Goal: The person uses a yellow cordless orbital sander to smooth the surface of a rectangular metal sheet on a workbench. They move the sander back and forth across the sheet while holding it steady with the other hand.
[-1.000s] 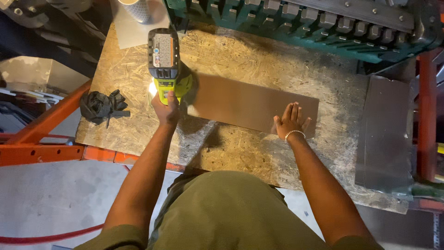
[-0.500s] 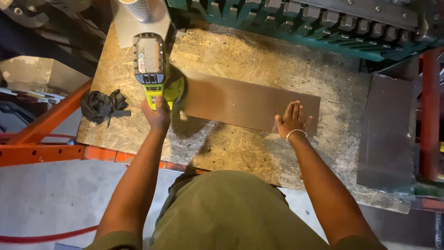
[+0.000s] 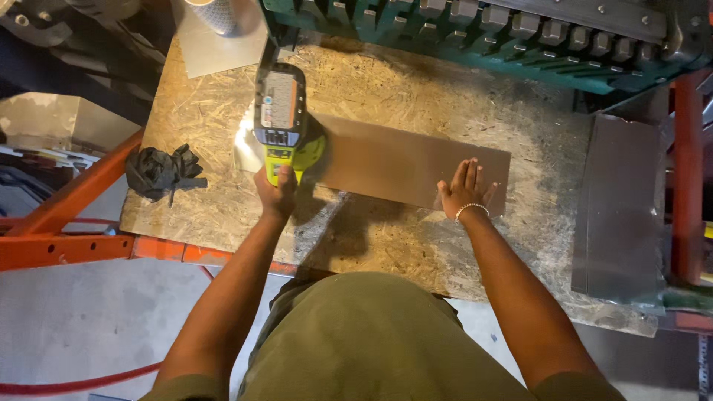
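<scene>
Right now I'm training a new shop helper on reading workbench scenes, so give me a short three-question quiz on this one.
1. True or false: the right hand lies flat on the brown sheet-metal strip.
2. What does the left hand hold?
A. hammer
B. yellow-green cordless power tool
C. tape measure
3. What lies on the board left of the tool?

Key:
1. True.
2. B.
3. Black crumpled gloves, on the chipboard benchtop.
</scene>
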